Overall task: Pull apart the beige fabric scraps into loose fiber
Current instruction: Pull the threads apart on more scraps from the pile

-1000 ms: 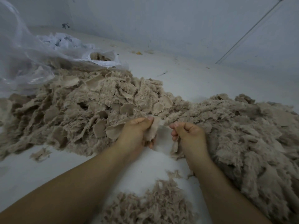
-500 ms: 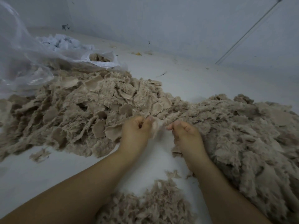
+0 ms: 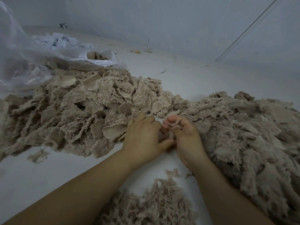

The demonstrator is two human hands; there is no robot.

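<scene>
A large heap of beige fabric scraps (image 3: 78, 111) covers the white floor on the left. A fluffier mound of pulled-apart beige fiber (image 3: 243, 135) lies on the right. My left hand (image 3: 142, 137) and my right hand (image 3: 183, 135) meet between the two heaps, fingers curled toward each other. Between them they pinch a small beige scrap (image 3: 174, 124), mostly hidden by the fingers. A smaller pile of loose fiber (image 3: 154, 203) lies between my forearms at the bottom.
A clear plastic bag (image 3: 24, 62) with scraps inside lies at the upper left, with white crumpled material (image 3: 56, 40) behind it. A grey wall rises at the back. One stray scrap (image 3: 38, 155) lies on the bare white floor (image 3: 40, 176) at the lower left.
My hands have come close together, from a palm's width apart to touching. The scrap stretched between them is now bunched and mostly hidden in the fingers.
</scene>
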